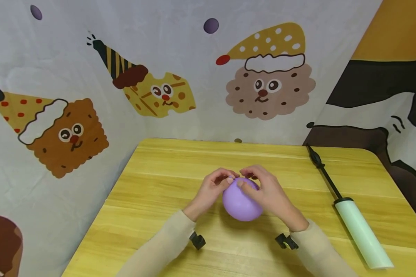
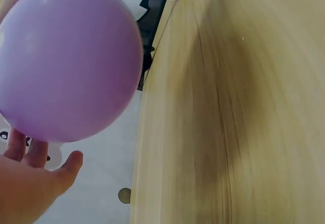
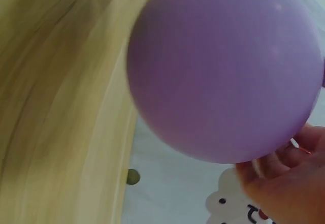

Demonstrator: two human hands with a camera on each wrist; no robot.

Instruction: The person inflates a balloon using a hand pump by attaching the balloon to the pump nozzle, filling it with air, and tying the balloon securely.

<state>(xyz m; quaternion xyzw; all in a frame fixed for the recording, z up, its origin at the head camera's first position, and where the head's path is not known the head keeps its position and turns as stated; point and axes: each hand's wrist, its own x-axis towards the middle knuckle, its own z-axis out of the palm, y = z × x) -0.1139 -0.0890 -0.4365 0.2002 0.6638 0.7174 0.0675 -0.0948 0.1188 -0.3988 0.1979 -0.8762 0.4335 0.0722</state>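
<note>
A round, inflated purple balloon (image 1: 242, 206) is held between both hands, its neck end turned up and away from the person. My left hand (image 1: 213, 186) pinches the balloon's neck between thumb and fingertips. On the other side, my right hand (image 1: 265, 186) has its thumb against the balloon's upper skin and its fingers curled by the neck. In the left wrist view the purple balloon (image 2: 71, 61) hides most of the neck and fingertips. From the right wrist the balloon (image 3: 223, 71) likewise covers the fingers' grip.
A hand pump with a pale green barrel (image 1: 362, 234) and black nozzle lies along the right side of the wooden table (image 1: 152, 184). Behind the table hangs a cloth (image 1: 201, 77) printed with cartoon food. Small black devices (image 1: 197, 240) sit at the wrists.
</note>
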